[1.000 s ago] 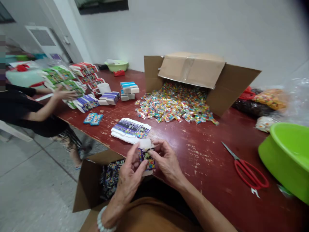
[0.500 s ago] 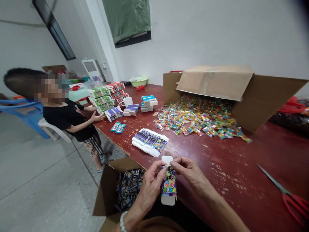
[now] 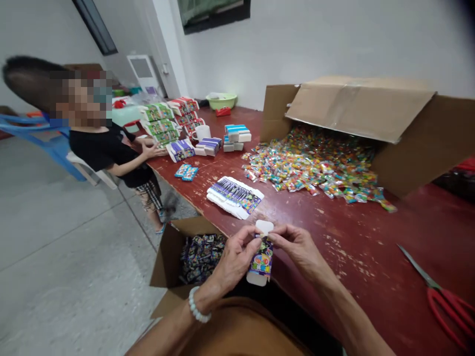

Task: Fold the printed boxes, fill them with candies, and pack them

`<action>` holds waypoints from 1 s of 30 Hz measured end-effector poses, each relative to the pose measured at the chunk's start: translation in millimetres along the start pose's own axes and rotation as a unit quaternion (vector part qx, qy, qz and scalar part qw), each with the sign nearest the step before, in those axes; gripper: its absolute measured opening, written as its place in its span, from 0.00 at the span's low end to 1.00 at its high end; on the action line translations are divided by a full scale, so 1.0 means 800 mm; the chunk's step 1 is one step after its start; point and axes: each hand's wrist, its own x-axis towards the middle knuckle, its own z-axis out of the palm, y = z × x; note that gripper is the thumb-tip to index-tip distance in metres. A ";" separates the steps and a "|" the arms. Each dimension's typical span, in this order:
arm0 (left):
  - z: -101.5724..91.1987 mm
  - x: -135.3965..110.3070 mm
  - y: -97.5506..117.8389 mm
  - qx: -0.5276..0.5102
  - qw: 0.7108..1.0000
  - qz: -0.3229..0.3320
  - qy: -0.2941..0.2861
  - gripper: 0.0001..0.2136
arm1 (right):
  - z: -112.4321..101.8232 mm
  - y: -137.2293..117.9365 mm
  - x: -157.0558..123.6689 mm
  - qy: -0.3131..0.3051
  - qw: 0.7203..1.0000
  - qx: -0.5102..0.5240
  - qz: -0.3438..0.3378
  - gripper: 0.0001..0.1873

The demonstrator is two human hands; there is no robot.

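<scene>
Between my two hands, at the table's front edge, is a small purple printed candy box (image 3: 261, 264) with white end flaps standing out at top and bottom. My left hand (image 3: 237, 254) pinches its upper left side. The fingertips of my right hand (image 3: 293, 242) are closed on the upper right corner, by the top flap. Just beyond lies a fanned stack of flat purple boxes (image 3: 235, 197). Below my left hand, an open carton (image 3: 163, 264) holds many small dark printed packets (image 3: 202, 257).
Wrapped candies (image 3: 311, 165) spill from a large cardboard box (image 3: 349, 106) on the red table (image 3: 356, 257). Red-handled scissors (image 3: 438, 291) lie at right. Stacked boxes (image 3: 159, 123), a white mug (image 3: 201, 132) and a green basin (image 3: 221, 101) stand farther back. Another person (image 3: 107, 148) stands at left, hands by the stacks.
The view has shifted, so more of my lap and forearms shows. Both my hands keep their hold on the candy box, with the fingers slightly moved at its top end.
</scene>
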 end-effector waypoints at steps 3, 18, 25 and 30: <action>0.003 0.001 -0.003 -0.043 0.998 0.013 0.033 0.13 | 0.003 -0.001 0.004 0.039 0.997 0.069 0.001 0.22; 0.010 0.000 -0.006 -0.204 0.950 -0.234 -0.032 0.26 | 0.010 0.005 -0.015 -0.103 0.994 0.038 -0.019 0.13; 0.016 -0.001 -0.007 -0.146 0.966 -0.211 0.003 0.30 | 0.001 -0.005 -0.012 -0.098 0.985 -0.098 -0.099 0.10; 0.019 -0.002 -0.010 -0.130 0.968 -0.216 0.008 0.32 | -0.001 -0.005 -0.012 -0.083 0.985 -0.126 -0.089 0.09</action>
